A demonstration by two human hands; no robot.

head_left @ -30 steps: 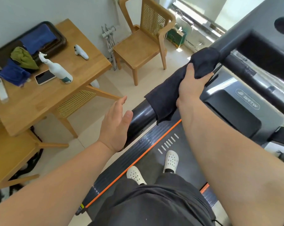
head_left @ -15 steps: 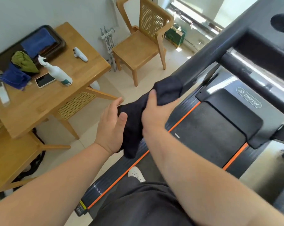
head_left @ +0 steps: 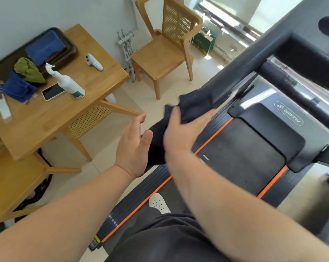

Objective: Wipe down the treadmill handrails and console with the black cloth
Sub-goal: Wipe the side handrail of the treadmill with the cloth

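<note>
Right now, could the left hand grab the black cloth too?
Probably yes. The left hand is open right beside the hanging end of the black cloth, nothing between them. The right hand only grips the part on the handrail.

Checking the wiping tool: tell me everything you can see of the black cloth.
The black cloth is soft, matte, very dark fabric, bunched and creased. Its upper end wraps the low end of the treadmill's handrail; the rest hangs down between the hands. The right hand grips it around the middle. The left hand, fingers relaxed, lies against or just beside the hanging end; contact cannot be told.
</note>
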